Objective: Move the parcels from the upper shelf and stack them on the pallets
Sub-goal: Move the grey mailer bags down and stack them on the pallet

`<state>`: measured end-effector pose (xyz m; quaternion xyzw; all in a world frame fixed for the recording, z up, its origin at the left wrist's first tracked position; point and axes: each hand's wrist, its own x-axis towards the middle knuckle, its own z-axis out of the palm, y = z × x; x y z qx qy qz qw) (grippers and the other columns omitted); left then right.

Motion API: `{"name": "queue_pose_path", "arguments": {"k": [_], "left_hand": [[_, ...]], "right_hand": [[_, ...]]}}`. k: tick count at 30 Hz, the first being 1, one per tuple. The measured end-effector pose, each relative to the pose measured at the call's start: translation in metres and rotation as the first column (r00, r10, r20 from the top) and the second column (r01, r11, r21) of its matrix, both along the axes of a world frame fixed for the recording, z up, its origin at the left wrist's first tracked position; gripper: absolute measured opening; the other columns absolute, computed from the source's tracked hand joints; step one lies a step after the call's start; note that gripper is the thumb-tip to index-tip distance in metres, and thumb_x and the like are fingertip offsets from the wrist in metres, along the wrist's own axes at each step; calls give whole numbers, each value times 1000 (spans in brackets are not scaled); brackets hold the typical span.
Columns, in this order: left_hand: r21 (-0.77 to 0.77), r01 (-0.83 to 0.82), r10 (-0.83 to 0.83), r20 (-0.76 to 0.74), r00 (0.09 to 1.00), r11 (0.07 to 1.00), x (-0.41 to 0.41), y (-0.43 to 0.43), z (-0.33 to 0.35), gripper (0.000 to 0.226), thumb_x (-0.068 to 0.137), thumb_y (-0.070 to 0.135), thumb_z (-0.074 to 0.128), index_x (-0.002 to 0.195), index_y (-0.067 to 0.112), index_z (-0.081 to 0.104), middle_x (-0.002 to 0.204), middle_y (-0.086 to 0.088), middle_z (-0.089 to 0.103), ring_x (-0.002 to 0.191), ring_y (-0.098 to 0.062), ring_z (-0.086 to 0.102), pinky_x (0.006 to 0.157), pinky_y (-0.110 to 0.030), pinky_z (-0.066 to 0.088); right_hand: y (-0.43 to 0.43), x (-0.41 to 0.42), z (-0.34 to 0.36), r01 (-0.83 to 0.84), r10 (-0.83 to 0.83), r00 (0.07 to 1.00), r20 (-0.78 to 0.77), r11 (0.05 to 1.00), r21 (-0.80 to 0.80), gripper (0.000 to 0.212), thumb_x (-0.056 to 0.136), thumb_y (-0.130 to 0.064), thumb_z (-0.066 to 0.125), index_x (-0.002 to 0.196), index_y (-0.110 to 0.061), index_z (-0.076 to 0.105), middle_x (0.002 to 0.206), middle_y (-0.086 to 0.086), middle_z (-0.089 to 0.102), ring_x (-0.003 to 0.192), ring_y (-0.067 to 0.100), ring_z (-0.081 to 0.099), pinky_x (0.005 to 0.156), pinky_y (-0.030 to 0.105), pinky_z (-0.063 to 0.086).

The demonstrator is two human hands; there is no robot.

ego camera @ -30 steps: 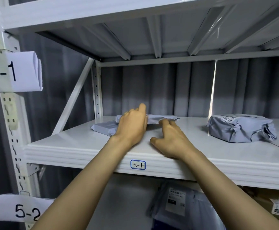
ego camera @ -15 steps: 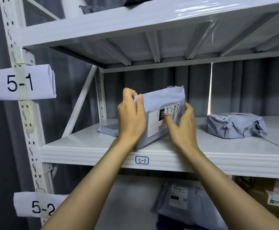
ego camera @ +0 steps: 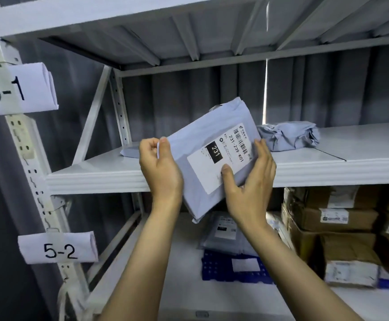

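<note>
Pinching one edge of the tilted parcel [ego camera: 196,144], left fingers [ego camera: 165,147] face right fingers [ego camera: 264,151] curled round the other.

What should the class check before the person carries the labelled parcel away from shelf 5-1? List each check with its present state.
1. Left hand pinches the labelled parcel at its left edge: ok.
2. Right hand holds its right side, thumb on the label: ok.
3. Parcel lifted off the upper shelf: ok.
4. Upper shelf emptied: not ok; a crumpled parcel and a flat parcel lie there.
5. Pallet ready to receive it: cannot tell, none plainly in view.
</note>
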<state>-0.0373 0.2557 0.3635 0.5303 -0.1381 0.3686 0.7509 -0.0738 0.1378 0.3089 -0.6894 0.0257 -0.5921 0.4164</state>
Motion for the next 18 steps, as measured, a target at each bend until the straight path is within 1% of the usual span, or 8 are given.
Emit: {"name": "queue_pose_path", "arguments": {"k": [2,4,8,11,13,14,16,18], "left_hand": [[-102,43,-48,-52,998,994,-7,-5,-21,26,96,11,50,73,20,43,75,3,46,76,-16,44,72,-29,37],[-173,65,-83,-98,992,983,-16,-11,-40,27,96,7,50,72,19,44,74,1,46,76,-17,44,72,-31,37],[-249,103,-154,-199,968,963,-39,-25,-84,27,97,5,50,73,15,44,69,2,44,65,-9,42,63,-23,37],[-311,85,-182,-300,936,947,-49,-28,-123,26,97,8,51,73,15,45,71,2,42,67,-10,41,65,-21,37],[-345,67,-204,-379,903,936,-55,-29,-149,25,97,10,51,73,15,46,73,1,44,72,-13,43,68,-26,38],[-356,54,-212,-424,881,933,-57,-30,-161,24,97,9,51,74,15,46,73,2,45,71,-13,45,67,-25,39],[-363,18,-214,-508,834,932,-62,-35,-185,23,96,9,50,74,15,46,74,3,47,69,-12,46,64,-23,40],[-358,-11,-212,-576,789,934,-63,-40,-205,23,96,11,51,74,16,47,77,2,48,73,-14,47,69,-25,41]], "right_hand": [[-4,-16,-16,26,-26,1000,6,1000,-9,74,79,-39,54,142,-7,34,152,9,33,140,23,28,113,45,26],[-8,-30,-33,35,-35,999,9,999,-10,71,79,-36,57,141,-7,37,153,8,31,141,24,27,113,48,26],[-13,-57,-71,68,-68,998,-2,997,24,65,77,-32,59,134,-4,43,153,9,29,140,23,26,111,49,27],[-16,-72,-100,103,-101,994,-43,994,32,64,77,-31,60,132,-3,44,153,9,28,140,25,27,110,51,27],[-20,-79,-121,102,-98,990,-100,994,26,63,77,-30,61,131,-4,45,153,7,28,141,25,27,111,48,27],[-21,-81,-130,94,-88,986,-138,995,35,62,76,-29,62,131,-5,46,154,6,28,141,24,26,112,44,28],[-25,-85,-147,84,-67,970,-233,995,61,61,75,-28,63,130,-8,46,154,3,27,142,20,25,109,35,31],[-28,-87,-162,81,-50,943,-330,993,81,63,74,-30,63,131,-10,45,155,2,26,141,20,26,106,33,32]]}}
